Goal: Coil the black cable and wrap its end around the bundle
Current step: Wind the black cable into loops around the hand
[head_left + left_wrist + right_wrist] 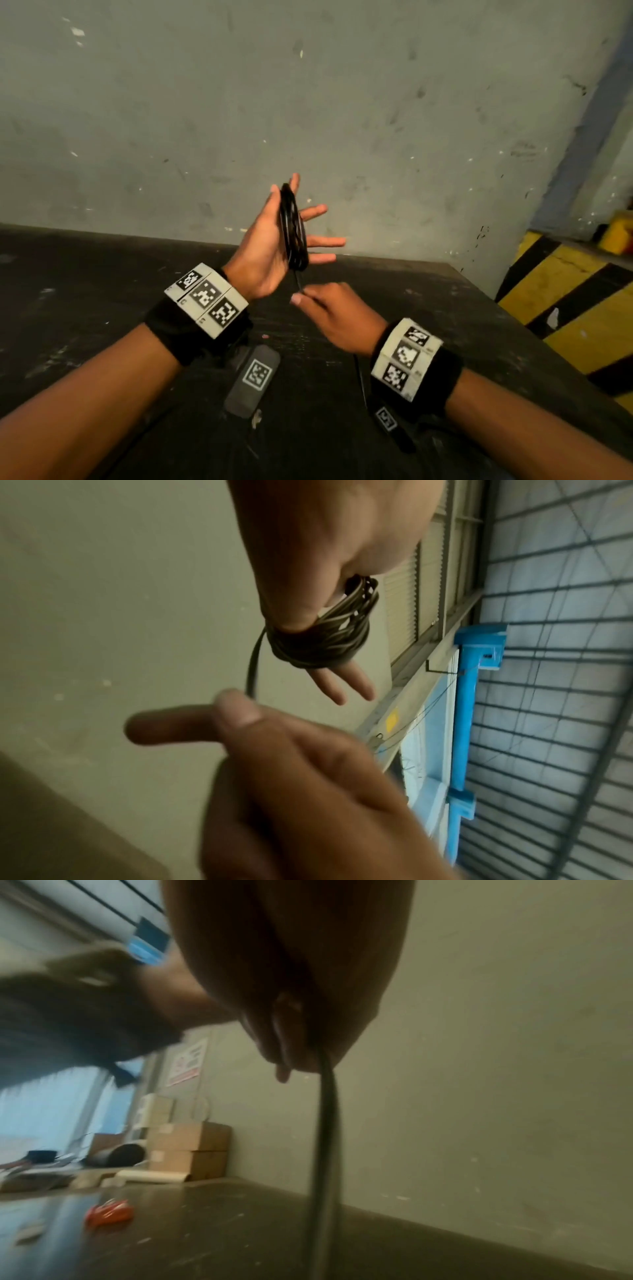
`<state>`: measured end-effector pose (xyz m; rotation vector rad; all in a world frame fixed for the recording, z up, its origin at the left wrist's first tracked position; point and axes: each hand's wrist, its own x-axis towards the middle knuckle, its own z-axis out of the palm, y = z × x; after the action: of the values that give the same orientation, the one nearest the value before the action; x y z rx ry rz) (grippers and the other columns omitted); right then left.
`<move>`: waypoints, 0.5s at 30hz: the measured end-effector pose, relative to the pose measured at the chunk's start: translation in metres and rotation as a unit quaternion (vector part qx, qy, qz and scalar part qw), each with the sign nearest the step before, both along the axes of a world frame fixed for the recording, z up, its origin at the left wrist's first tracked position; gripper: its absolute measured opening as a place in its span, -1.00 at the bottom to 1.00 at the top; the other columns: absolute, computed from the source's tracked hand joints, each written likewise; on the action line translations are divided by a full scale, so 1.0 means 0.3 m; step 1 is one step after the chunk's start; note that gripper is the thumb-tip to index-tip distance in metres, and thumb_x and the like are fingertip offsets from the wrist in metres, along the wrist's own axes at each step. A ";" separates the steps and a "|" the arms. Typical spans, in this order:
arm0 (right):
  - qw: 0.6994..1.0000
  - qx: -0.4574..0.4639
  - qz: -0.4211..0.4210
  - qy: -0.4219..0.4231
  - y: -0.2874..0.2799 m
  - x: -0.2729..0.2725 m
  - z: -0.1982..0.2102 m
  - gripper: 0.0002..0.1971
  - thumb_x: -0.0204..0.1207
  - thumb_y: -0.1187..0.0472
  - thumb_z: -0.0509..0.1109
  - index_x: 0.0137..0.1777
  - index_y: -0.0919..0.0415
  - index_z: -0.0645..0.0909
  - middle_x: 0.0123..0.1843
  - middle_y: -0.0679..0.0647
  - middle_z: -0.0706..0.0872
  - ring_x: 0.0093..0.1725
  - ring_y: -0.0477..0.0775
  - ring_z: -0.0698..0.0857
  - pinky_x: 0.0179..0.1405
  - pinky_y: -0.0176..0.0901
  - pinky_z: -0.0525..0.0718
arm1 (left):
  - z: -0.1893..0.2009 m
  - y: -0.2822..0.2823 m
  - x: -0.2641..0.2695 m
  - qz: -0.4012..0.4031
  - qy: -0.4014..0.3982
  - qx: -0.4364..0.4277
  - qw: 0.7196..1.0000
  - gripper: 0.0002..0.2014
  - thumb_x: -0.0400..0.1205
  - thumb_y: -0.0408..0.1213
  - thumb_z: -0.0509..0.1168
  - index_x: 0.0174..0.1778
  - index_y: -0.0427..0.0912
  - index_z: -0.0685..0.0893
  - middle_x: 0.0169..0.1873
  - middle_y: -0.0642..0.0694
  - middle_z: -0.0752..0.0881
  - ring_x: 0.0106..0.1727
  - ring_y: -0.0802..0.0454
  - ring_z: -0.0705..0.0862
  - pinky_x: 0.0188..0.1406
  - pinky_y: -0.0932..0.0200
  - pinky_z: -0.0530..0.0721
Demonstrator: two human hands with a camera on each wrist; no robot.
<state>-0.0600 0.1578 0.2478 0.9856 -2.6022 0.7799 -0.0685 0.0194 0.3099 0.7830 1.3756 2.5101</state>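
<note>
Hands close together above tabletop (102, 308): left hand (263, 250) spread, upright coil of black cable (293, 233) looped round its palm; right hand (337, 318) just below pinches the free end.

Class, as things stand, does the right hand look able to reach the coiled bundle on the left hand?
Probably yes: the right hand pinches the cable just below the bundle on the open left hand, with nothing between them.
</note>
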 end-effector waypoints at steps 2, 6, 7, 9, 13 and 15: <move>1.000 0.020 -0.009 0.003 -0.026 0.030 0.007 -0.67 0.65 0.14 0.19 -0.38 0.10 0.40 -0.51 -0.08 0.43 -0.44 0.02 0.49 -0.33 -0.08 0.42 | -0.017 -0.007 -0.032 0.038 0.009 -0.031 0.999 -0.50 0.68 0.19 -0.27 0.59 0.37 0.06 0.55 -0.19 0.39 -0.17 -0.16 0.85 -0.29 -0.04 0.82; 0.997 0.069 -0.033 0.001 -0.026 0.084 0.051 -0.72 0.64 0.13 0.20 -0.33 0.05 0.46 -0.46 -0.04 0.51 -0.44 0.06 0.57 -0.36 -0.10 0.42 | -0.067 -0.027 -0.064 0.098 0.034 -0.129 0.986 -0.51 0.69 0.16 -0.28 0.60 0.34 0.02 0.47 -0.24 0.48 -0.33 -0.02 0.82 -0.41 0.02 0.81; 0.996 0.088 -0.034 0.006 -0.021 0.098 0.068 -0.76 0.63 0.13 0.22 -0.28 0.06 0.54 -0.42 -0.01 0.55 -0.39 0.10 0.62 -0.35 -0.13 0.40 | -0.080 -0.027 -0.064 0.110 0.043 -0.160 0.980 -0.51 0.69 0.15 -0.27 0.59 0.34 0.04 0.40 -0.28 0.54 -0.38 -0.01 0.80 -0.49 0.07 0.78; 0.992 0.122 -0.042 0.013 -0.009 0.114 0.108 -0.81 0.61 0.13 0.26 -0.16 0.14 0.65 -0.33 0.07 0.62 -0.32 0.16 0.65 -0.34 -0.18 0.38 | -0.105 -0.021 -0.058 0.125 0.062 -0.208 0.968 -0.52 0.69 0.15 -0.25 0.57 0.37 0.07 0.26 -0.30 0.61 -0.42 0.01 0.75 -0.57 0.13 0.72; 0.980 0.190 -0.050 0.012 0.015 0.130 0.208 -0.81 0.56 0.12 0.33 -0.27 0.09 0.64 -0.43 -0.05 0.58 -0.46 -0.08 0.54 -0.40 -0.21 0.39 | -0.141 -0.022 -0.035 0.126 0.094 -0.304 0.939 -0.46 0.61 0.23 -0.19 0.57 0.38 0.08 0.15 -0.22 0.64 -0.37 -0.06 0.76 -0.49 0.08 0.75; 0.973 0.224 -0.051 0.038 0.030 0.132 0.273 -0.85 0.57 0.11 0.32 -0.15 0.09 0.69 -0.35 -0.03 0.65 -0.41 -0.08 0.58 -0.38 -0.20 0.42 | -0.161 -0.026 -0.021 0.096 0.091 -0.339 0.932 -0.37 0.55 0.28 -0.15 0.58 0.26 0.19 0.08 -0.26 0.66 -0.33 -0.18 0.74 -0.49 0.05 0.76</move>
<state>-0.0203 0.1668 0.3297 0.9544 -2.7923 0.1219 -0.0749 0.0115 0.2617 0.7558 2.2842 1.8698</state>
